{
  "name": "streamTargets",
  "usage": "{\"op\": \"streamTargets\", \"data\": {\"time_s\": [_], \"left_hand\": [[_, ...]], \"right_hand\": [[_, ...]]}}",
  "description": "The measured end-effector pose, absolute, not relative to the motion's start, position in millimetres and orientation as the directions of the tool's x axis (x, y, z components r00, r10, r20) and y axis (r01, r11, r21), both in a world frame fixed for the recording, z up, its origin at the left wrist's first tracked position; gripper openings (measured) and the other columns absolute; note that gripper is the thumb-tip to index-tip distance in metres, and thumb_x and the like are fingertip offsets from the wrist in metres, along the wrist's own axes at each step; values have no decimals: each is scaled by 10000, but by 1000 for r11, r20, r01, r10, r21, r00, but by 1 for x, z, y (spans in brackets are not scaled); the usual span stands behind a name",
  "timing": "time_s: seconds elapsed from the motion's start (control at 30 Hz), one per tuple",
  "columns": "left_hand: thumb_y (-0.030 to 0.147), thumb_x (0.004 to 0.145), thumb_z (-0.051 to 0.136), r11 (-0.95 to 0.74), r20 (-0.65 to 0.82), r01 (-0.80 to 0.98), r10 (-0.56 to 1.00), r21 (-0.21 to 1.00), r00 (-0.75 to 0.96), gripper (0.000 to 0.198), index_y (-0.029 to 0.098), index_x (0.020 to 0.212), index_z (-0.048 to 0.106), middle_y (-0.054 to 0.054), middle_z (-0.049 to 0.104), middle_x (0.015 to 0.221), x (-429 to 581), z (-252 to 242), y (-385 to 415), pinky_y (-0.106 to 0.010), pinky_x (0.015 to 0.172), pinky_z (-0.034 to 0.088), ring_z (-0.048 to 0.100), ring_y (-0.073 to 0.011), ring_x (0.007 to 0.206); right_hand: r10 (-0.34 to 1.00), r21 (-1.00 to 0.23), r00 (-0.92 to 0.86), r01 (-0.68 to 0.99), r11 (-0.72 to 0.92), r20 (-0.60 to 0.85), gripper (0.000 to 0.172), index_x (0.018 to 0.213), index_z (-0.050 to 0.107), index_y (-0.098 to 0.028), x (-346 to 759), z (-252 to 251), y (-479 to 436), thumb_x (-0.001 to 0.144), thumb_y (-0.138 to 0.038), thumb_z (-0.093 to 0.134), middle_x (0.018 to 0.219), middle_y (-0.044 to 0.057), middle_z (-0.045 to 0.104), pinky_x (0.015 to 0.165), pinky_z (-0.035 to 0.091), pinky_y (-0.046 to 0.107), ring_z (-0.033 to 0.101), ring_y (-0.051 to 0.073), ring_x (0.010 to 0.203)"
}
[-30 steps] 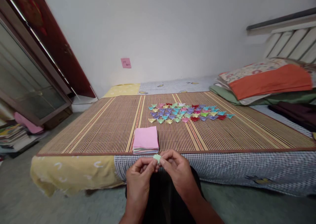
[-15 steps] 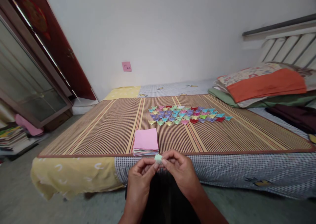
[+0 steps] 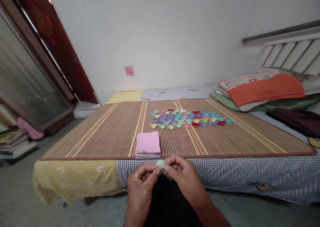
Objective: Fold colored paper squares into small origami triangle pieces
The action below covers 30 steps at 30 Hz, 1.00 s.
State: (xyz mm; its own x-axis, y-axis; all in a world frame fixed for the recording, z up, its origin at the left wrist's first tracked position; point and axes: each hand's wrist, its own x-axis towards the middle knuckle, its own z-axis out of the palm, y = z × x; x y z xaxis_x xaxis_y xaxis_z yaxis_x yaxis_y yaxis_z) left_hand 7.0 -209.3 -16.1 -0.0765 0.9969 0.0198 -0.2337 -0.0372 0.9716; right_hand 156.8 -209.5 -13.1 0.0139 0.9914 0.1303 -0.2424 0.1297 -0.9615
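Note:
Both my hands meet low in the middle of the view, in front of the bed's near edge. My left hand (image 3: pixel 141 185) and my right hand (image 3: pixel 183 177) pinch a small pale green folded paper (image 3: pixel 160 163) between their fingertips. Just beyond them a stack of square coloured papers (image 3: pixel 148 144), pink on top, lies on the striped bamboo mat (image 3: pixel 100 133). Farther back on the mat, several small folded paper pieces in many colours (image 3: pixel 186 117) are laid out in rows.
The mat covers a low bed with a checked and yellow sheet (image 3: pixel 75 177). Folded bedding and an orange pillow (image 3: pixel 265 88) lie at the right by the headboard. A glass-door cabinet (image 3: pixel 27 87) and piled books (image 3: pixel 12 140) stand at the left. A pink note (image 3: pixel 129 70) sticks to the wall.
The view has tipped slightly, so the bed sits a little lower in frame. My hands stay together on the green paper, with small finger movements.

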Motion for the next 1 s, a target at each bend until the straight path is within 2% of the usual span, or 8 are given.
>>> {"op": "streamTargets", "data": {"time_s": [0.27, 0.43, 0.57, 0.63, 0.77, 1.0], "left_hand": [[319, 608, 962, -18, 5, -355, 999, 935, -37, 304, 154, 714, 729, -25, 763, 709, 11, -7, -213, -218, 694, 571, 708, -141, 687], [369, 597, 965, 52, -46, -335, 999, 941, 26, 443, 145, 906, 739, -61, 793, 784, 12, -4, -213, -232, 625, 571, 728, -163, 673], [484, 687, 890, 63, -32, -228, 990, 972, 135, 411, 113, 777, 737, -61, 746, 662, 11, -1, -216, -204, 507, 503, 664, -133, 549], [519, 712, 862, 52, -23, -205, 990, 977, 142, 427, 122, 723, 708, -62, 740, 641, 11, 0, -217, -201, 475, 474, 651, -130, 513], [540, 727, 841, 48, -24, -205, 993, 978, 116, 443, 136, 692, 662, -71, 749, 643, 12, 0, -220, -183, 442, 424, 655, -127, 482], [532, 742, 822, 77, -56, -190, 992, 979, 117, 439, 145, 674, 626, -19, 696, 578, 16, -3, -223, -164, 425, 335, 595, -89, 421]], "right_hand": [[972, -964, 95, -138, 227, 215, 124, 780, 677, -174, 152, -4, -220, 822, -276, 733, 742, 17, 683, 675, 529, 267, 657, 164, 702], [962, -967, 136, -62, 247, 237, 127, 773, 652, -183, 153, -2, -224, 829, -280, 712, 731, 19, 676, 646, 543, 276, 667, 175, 681], [960, -967, 116, 29, 253, 255, 126, 778, 636, -191, 155, -1, -227, 845, -281, 694, 702, 8, 660, 613, 516, 258, 640, 158, 648], [960, -966, 108, 37, 257, 260, 111, 849, 649, -193, 156, -1, -228, 850, -292, 699, 739, 12, 675, 641, 527, 264, 652, 164, 681], [967, -966, 40, 60, 251, 253, 204, 992, 690, -184, 162, -2, -229, 927, -370, 635, 829, 38, 705, 681, 532, 275, 667, 175, 742], [983, -981, -54, 79, 180, 176, 262, 810, 656, -166, 165, -1, -232, 930, -397, 627, 687, -3, 625, 556, 432, 242, 546, 125, 588]]}}
